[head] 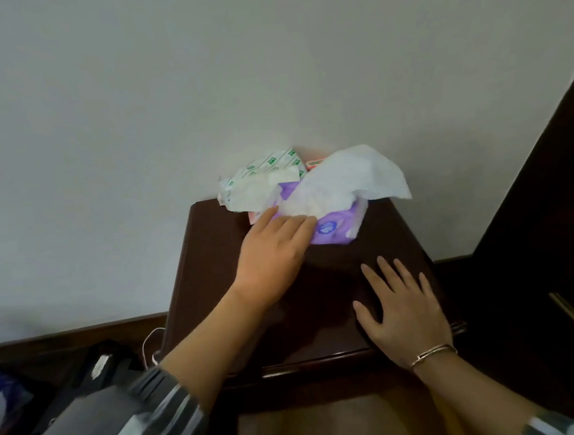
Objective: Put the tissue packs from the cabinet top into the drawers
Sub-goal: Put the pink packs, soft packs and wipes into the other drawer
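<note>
Grey striped sleeve comes in nearest, pushed up the left forearm. Just beyond it, the right hand, a thin metal bracelet at its wrist, lies flat on the front right of the dark brown wooden cabinet top, fingers spread and holding nothing. Farther in, the left hand reaches the middle of the cabinet top, its fingers straight and laid on the purple plastic tissue pack, not curled round it. A crumpled white tissue sheet billows from that pack. At the cabinet's back edge lie a white pack printed in green and a sliver of a red pack.
</note>
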Tool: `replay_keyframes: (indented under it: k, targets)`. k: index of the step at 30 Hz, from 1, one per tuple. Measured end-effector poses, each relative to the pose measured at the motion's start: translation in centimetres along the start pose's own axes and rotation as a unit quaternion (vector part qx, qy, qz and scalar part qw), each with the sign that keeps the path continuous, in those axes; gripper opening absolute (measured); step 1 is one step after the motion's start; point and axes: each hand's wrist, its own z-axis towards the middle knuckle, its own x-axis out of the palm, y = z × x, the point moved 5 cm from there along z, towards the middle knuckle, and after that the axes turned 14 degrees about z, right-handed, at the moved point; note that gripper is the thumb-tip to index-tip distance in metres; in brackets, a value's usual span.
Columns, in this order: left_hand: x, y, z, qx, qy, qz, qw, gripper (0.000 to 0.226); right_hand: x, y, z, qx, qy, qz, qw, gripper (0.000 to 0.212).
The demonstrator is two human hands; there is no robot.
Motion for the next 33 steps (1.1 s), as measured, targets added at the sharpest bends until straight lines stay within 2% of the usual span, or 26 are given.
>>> replay_keyframes:
  k: [2, 4, 6, 8, 10, 11, 15, 18, 22, 25, 30, 32, 33]
  targets:
    - [-2.1, 2.8, -3.7, -0.051, 0.015, 0.042, 0.998, 0.033, 0.1, 0.0, 0.0, 0.000, 0.004, -0.005, 1.000, 0.071]
    - [-3.1, 5.5, -7.8, -0.097, 0.117, 0.093, 0.984, 0.045, 0.3, 0.0, 0.0, 0.004, 0.012, -0.012, 1.000, 0.073]
    - [-3.0, 7.0, -10.9, -0.123, 0.260, 0.134, 0.948, 0.057, 0.3, 0.0, 0.2, 0.007, 0.018, -0.020, 1.000, 0.074]
    - [-2.5, 6.9, -12.4, -0.135, 0.360, 0.151, 0.911, 0.056, 0.3, -0.1, 0.2, 0.009, 0.025, -0.026, 0.999, 0.074]
    - [-1.6, 6.1, -13.3, -0.148, 0.431, 0.142, 0.879, 0.074, 0.4, -0.1, 0.2, 0.010, 0.037, -0.030, 0.999, 0.072]
    - [-1.3, 5.5, -13.2, -0.151, 0.442, 0.133, 0.874, 0.082, 0.4, -0.1, 0.2, 0.010, 0.046, -0.031, 0.998, 0.071]
    - [-1.0, 5.3, -9.7, -0.166, 0.391, 0.111, 0.898, 0.082, 0.6, -0.1, 0.5, 0.018, 0.092, -0.032, 0.995, 0.069]
    - [0.3, 7.3, -5.3, -0.158, 0.351, 0.090, 0.918, 0.075, -0.2, 0.5, 3.0, 0.018, 0.080, -0.021, 0.996, 0.070]
    - [4.0, 10.6, -0.5, -0.210, 0.320, -0.038, 0.923, 0.071, 0.1, 1.0, 7.4, 0.029, 0.081, -0.031, 0.996, 0.070]
    - [8.0, 13.8, 1.2, -0.310, 0.333, -0.136, 0.880, 0.079, 1.7, 0.4, 7.8, 0.034, 0.097, -0.032, 0.994, 0.070]
    - [14.6, 15.9, 1.5, -0.480, 0.364, -0.291, 0.743, 0.085, 2.3, 0.1, 7.8, 0.036, 0.083, -0.028, 0.996, 0.074]
    - [16.1, 15.7, 1.1, -0.542, 0.354, -0.306, 0.698, 0.080, 2.2, 0.1, 7.8, 0.037, 0.079, -0.030, 0.996, 0.073]
    - [16.6, 15.7, 0.9, -0.565, 0.345, -0.289, 0.692, 0.077, 2.2, 0.1, 7.8, 0.037, 0.077, -0.030, 0.996, 0.073]
